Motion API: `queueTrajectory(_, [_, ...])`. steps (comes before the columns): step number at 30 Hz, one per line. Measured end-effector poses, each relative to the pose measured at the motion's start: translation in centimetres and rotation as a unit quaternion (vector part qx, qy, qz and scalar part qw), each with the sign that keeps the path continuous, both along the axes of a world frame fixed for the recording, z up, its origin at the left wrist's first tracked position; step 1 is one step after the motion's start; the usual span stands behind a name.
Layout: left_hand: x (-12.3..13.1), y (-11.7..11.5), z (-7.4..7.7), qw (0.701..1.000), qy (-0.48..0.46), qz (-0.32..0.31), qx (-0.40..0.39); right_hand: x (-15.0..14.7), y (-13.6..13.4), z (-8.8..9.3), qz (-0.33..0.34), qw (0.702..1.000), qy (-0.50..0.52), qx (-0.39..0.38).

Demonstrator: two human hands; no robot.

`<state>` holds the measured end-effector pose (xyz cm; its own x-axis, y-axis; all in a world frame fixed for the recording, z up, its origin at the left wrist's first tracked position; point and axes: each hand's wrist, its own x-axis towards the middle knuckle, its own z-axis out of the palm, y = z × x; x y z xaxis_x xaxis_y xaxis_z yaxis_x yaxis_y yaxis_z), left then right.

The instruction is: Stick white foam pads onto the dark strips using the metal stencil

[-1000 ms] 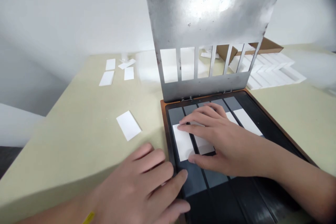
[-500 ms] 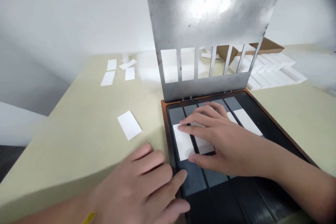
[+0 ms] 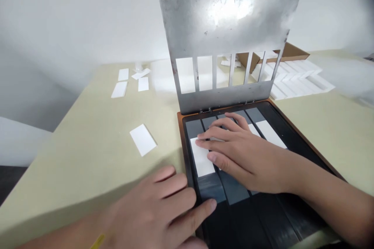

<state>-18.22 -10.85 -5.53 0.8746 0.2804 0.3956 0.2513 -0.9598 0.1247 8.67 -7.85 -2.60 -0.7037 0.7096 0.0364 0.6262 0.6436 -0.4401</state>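
While your right hand [image 3: 245, 155] lies on the dark tray [image 3: 304, 140], its fingers [image 3: 217, 134] are open and spread. They are not gripping anything, just resting on top of the white cards. One white card [image 3: 200, 159] pokes out by your fingertips, on the left side of the tray. A second white card [image 3: 215, 139] was easy to see next to it a moment ago, but your hand has slid over it, so only a small bit shows now. A third white card [image 3: 270, 134] lies past your fingers on the right, and your hand does not cover it.

Your left hand [image 3: 154, 206] is open too and holds nothing. It sits low by the left edge of the tray, and its pointing finger [image 3: 209, 207] has moved out to the end of a gray strip [image 3: 210, 187].

Behind the tray, a thin metal plate with slots [image 3: 224, 19] stands up on its hinges [image 3: 204, 111]. A lone white card [image 3: 143, 140] lies on the pale table [image 3: 87, 155], near the tray.
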Motion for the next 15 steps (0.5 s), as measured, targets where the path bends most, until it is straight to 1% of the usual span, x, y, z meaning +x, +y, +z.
queueTrajectory(6, [0.0, 0.4, -0.2, 0.999, 0.014, 0.052, 0.004, 0.2, -0.1, -0.7, 0.024, 0.999, 0.009, 0.033])
queueTrajectory(8, [-0.2, 0.6, -0.1, 0.998, 0.009, 0.057, 0.008, 0.2, -0.2, -1.0, 0.032, 0.998, 0.003, 0.049])
queueTrajectory(11, [-0.5, 0.5, 0.0, 1.0, -0.021, 0.019, 0.011, 0.1, -0.1, -1.3, 0.037, 0.997, -0.015, 0.072])
queueTrajectory(13, [-0.7, 0.3, -0.2, 0.998, -0.055, -0.005, 0.015, 0.1, -0.1, -1.3, 0.04, 0.996, -0.024, 0.075])
queueTrajectory(15, [-0.7, 0.1, -0.2, 0.997, -0.068, -0.02, 0.013, 0.1, -0.1, -1.3, 0.039, 0.996, -0.023, 0.074])
